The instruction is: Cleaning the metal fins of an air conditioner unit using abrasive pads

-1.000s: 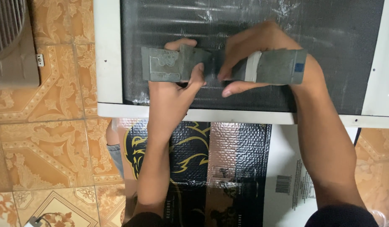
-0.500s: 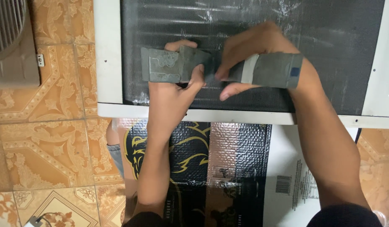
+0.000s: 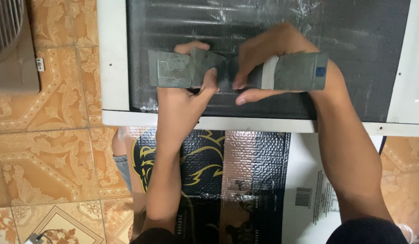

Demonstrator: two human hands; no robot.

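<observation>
While both hands pinch it, the grey metal bracket looks dull, flat and scuffed.

We look straight down at a tiled floor of orange and tan ceramic squares, each printed with ornate leaf and diamond patterns and set apart by pale grout lines. The tiles show at the left side and again in a strip at the lower right corner. At the upper left edge we see a grey ribbed grille resting on the floor, with a small white clip on its side. A flattened cardboard sheet, black with gold curling print, a silvery panel and a white section, lies spread over the tiles in the lower middle. The light is soft and even, with faint shadows.
</observation>
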